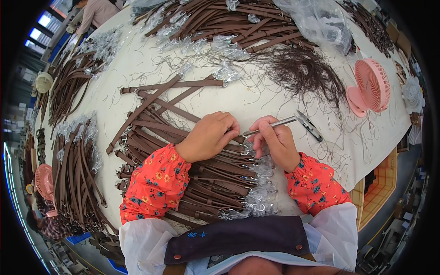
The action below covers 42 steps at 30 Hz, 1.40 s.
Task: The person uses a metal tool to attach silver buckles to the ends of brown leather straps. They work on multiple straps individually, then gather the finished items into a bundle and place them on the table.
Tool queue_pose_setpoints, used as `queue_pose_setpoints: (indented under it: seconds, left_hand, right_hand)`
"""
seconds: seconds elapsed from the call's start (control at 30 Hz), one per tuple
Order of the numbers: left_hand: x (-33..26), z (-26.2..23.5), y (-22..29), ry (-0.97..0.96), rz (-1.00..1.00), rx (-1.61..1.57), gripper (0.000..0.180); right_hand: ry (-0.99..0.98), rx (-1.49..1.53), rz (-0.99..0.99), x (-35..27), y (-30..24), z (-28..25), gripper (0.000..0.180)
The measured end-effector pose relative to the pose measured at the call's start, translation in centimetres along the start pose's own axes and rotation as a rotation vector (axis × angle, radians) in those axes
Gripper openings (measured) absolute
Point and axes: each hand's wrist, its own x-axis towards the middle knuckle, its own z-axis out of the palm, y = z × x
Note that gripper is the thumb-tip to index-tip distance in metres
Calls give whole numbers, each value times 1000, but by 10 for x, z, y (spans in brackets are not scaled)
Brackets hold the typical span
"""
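1. In a workroom, a broad white worktop [366, 151] fills most of the head view; a pink round plastic fan [372, 85] stands toward its right edge.
2. Near the middle of the worktop's near edge lies a pile of flat brown straps [215, 176], their metal clasps in clear plastic wrap [261, 183] toward the right.
3. The left hand [211, 137] pinches the tip of one brown strap [239, 139]; that tip lies between the hands, nearer the left, and the strap's long axis seems to run left-right, though the hand hides much of it.
4. The right hand [276, 143] grips a slim silver metal tool [284, 121], its tip just beside the strap tip.
5. Counted: one silver tool, one pair of black-handled snips [310, 126], one dark thread tangle [305, 73]; the piled straps overlap too much to count.
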Motion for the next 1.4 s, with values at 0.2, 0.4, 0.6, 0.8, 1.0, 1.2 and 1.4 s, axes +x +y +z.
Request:
queue_pose_setpoints:
  seconds: [0.2, 0.4, 0.6, 0.8, 1.0, 1.2, 1.4]
  left_hand:
    - [-1, -1, 1, 42, -86, -112, 11]
    - [-3, -12, 2, 145, 18, 129, 16]
    - [-4, -14, 5, 21, 7, 153, 19]
    - [-5, -13, 4, -45, -192, -129, 25]
    - [-3, -11, 12, -21, -142, -188, 27]
    - [-5, -3, -3, -4, -141, -244, 19]
    - [-2, -9, 6, 4, -255, -303, 20]
  right_hand:
    - [-1, 1, -10, 0, 0, 0, 40]
    - [24, 13, -99, 0, 2, -2, 37]
    - [78, 22, -243, 4, 10, -3, 33]
    - [89, 49, -248, 5, 9, -2, 31]
    - [129, 87, -258, 6, 7, -1, 30]
    - [47, 147, -190, 4, 5, -6, 33]
    - [40, 113, -171, 3, 3, -6, 36]
